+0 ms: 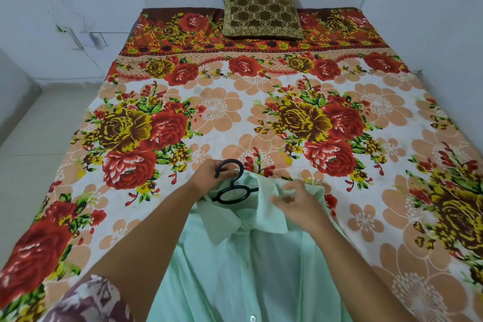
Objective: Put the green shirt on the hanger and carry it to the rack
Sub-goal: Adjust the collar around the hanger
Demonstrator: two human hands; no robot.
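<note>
A pale green shirt (235, 264) lies on the bed near its front edge, collar pointing away from me. A black plastic hanger (232, 192) sits inside the neck opening; its hook and ring stick out above the collar, its arms are hidden under the cloth. My left hand (209, 175) grips the hanger's hook. My right hand (298, 202) pinches the shirt's right collar and shoulder cloth.
The bed (261, 117) carries a floral sheet of red and yellow roses. A brown patterned cushion (261, 10) leans at the head against the white wall. Pale tiled floor (39, 138) runs along the bed's left side. No rack is in view.
</note>
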